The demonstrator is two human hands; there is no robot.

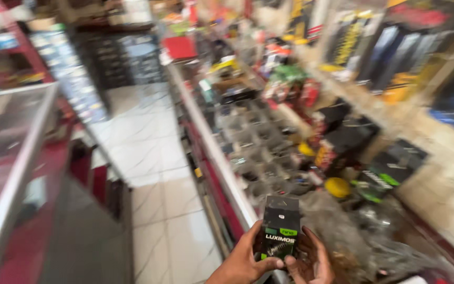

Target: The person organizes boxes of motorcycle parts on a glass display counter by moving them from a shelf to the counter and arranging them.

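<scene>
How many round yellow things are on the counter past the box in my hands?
2. One yellow round thing lies on the counter beyond the black box; a smaller one sits farther back. Blur and clutter may hide more.

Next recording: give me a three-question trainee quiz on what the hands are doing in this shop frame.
1. True or false: both hands hold the small black box.
2. Which side of the box is the left hand on: A left, B right, C above?
3. What colour is the round object on the counter beyond the box?

Key: 1 true; the right hand grips it too. 2 A. 3 yellow.
</scene>
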